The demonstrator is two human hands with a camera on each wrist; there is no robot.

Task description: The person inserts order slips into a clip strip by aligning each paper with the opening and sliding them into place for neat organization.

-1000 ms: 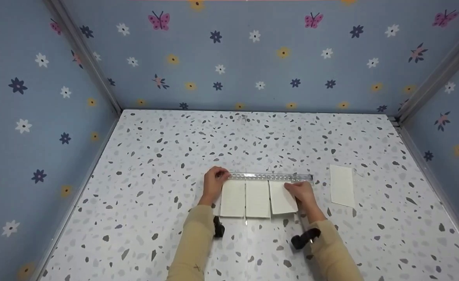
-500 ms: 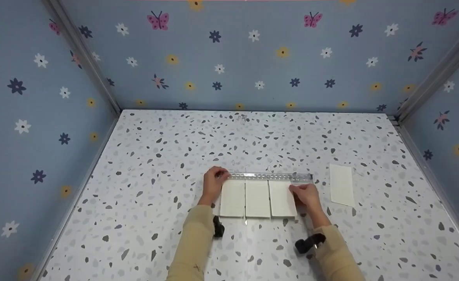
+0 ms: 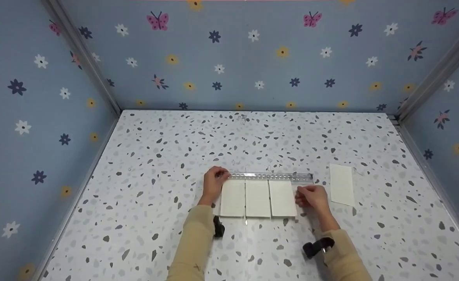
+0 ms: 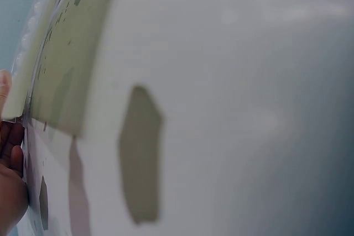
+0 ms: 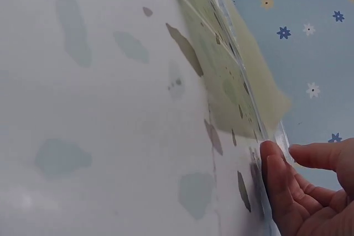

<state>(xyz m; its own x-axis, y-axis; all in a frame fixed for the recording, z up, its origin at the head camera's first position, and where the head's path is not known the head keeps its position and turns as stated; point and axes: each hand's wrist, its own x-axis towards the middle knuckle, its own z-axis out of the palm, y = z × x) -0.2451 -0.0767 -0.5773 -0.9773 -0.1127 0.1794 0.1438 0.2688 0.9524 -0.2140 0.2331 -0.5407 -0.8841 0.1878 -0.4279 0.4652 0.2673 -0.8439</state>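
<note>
In the head view, three cream paper cards (image 3: 257, 198) lie side by side under a clear plastic strip (image 3: 272, 176) with a row of round marks. Clear plastic edges show between the cards. My left hand (image 3: 215, 183) pinches the strip's left end, thumb on top. Beyond the rightmost card (image 3: 283, 198), my right hand (image 3: 314, 196) is apart from its edge, with fingers bent. In the right wrist view, a gap shows between thumb and fingertips, close by the clear plastic's edge (image 5: 285, 135).
A loose cream card (image 3: 341, 184) lies farther right on the speckled white table (image 3: 174, 148). Blue walls (image 3: 252, 66) with flowers and butterflies enclose the back and sides. Black wrist cameras (image 3: 318, 247) hang under both sleeves.
My right hand has let go of the rightmost card and moved right and slightly down. That card has straightened in line with the others. My left hand has stayed put.
</note>
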